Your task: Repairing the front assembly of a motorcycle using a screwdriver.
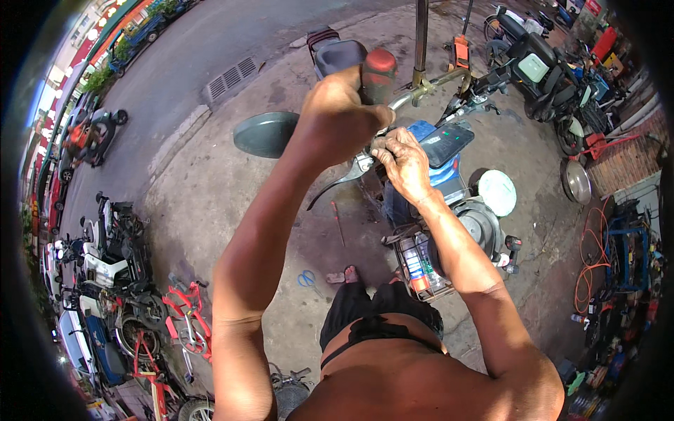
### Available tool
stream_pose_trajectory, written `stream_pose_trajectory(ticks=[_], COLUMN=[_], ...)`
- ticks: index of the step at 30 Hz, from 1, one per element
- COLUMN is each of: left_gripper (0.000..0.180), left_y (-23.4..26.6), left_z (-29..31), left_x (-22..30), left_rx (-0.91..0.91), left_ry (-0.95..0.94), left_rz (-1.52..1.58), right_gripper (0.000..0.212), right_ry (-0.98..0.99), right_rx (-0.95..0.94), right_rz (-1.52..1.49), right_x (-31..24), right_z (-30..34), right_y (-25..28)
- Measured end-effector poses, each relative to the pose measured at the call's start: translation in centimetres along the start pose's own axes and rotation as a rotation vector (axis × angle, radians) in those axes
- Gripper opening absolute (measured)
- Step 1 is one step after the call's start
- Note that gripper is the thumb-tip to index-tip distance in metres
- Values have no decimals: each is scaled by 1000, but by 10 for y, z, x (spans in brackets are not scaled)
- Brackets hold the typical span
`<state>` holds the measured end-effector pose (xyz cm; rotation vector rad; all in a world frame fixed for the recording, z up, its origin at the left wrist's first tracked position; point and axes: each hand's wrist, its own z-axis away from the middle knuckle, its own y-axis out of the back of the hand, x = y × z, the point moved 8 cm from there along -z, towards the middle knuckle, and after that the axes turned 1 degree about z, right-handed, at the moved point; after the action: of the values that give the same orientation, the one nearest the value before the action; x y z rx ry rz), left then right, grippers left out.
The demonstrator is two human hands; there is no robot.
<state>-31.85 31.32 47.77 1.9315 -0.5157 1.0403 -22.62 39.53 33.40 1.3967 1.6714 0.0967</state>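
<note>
Raised over a handlebar [406, 101], my left hand [342, 116] is closed, its thumb bent toward the bar. What sits inside its fingers is hidden. Just beyond them stands a dark, thick piece with a rounded red end [380, 67]; I cannot tell its kind. My right hand [403, 160] is closed too, fingers pressed round the brake lever mount [362, 163]. From there a curved grey brake lever [330, 188] sticks out to the left. A dark oval mirror [265, 134] shows left of my left wrist. Beside my right hand lies a dark phone [446, 144] on blue cloth.
A wire basket [420, 263] with bottles hangs below my right forearm. An upright metal pole [420, 42] rises behind the handlebar. On the ground are a thin screwdriver [338, 223] and blue-handled scissors [306, 278]. Parked scooters [105, 259] and a red bike frame [189, 319] stand left.
</note>
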Motion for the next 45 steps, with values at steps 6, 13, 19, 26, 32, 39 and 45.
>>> stream_pose_trajectory(ticks=[6,13,19,26,32,39,45], left_gripper=[25,23,22,29,31,44,43], left_y=[-4,-5,-8,-2,-9,1,17], left_z=[-6,-10,-11,-13,-16,-8,5], left_x=[-12,-16,-17,-25,-17,6,41], left_rx=[12,-32,-155,-247,-363,-16,309], left_ry=[-34,-20,-7,51,126,-57,-366], left_rz=[-51,-59,-79,-60,-28,-199,-410], right_gripper=[15,15,17,29,28,31,39], right_ry=[-22,9,11,-200,-83,87,-47], right_rx=[-23,-42,-36,-141,-324,-113,-171], right_rz=[5,70,10,-460,-400,-438,-241], right_x=[9,12,13,2,-29,-34,-41], right_z=[-3,-3,-3,-18,-54,-56,-59], right_y=[-12,-12,-13,9,31,38,35])
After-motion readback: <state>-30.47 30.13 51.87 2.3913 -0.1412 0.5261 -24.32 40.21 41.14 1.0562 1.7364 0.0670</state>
